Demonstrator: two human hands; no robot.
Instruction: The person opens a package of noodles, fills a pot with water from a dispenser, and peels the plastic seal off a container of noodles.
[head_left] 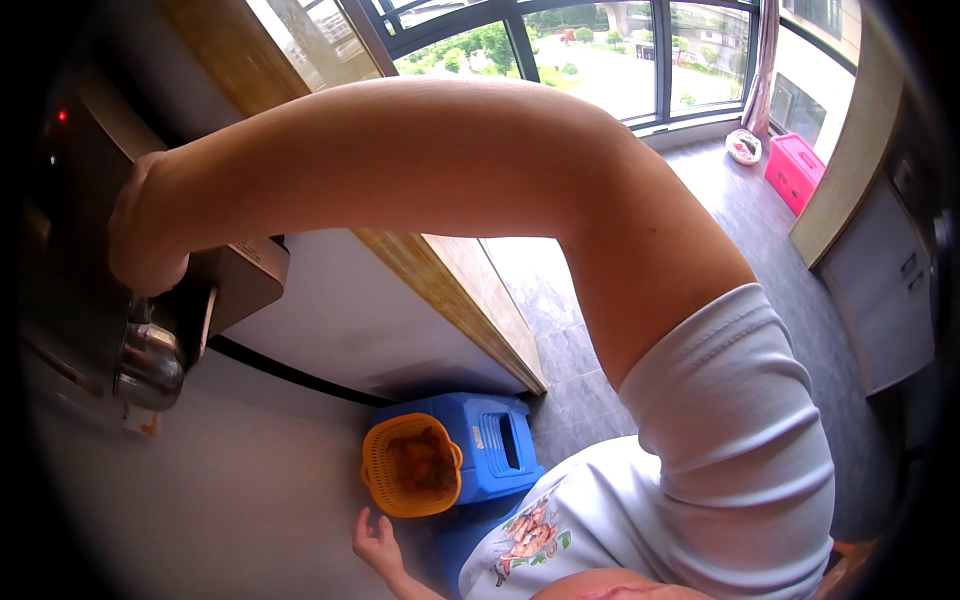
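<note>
Right hand (148, 232) — upper left of frame, above metal bowl (150, 368); grip hidden. Left hand (375, 542) — bottom centre, fingers loosely spread, unladen, just beside orange basket (381, 458). Basket — on blue box (470, 418), brownish pieces (422, 460) inside; progress unclear.

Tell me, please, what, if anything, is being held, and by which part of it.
The left hand is open, holding nothing. Whether the right hand holds anything cannot be told: its fingers are largely hidden, above a metal object.
</note>
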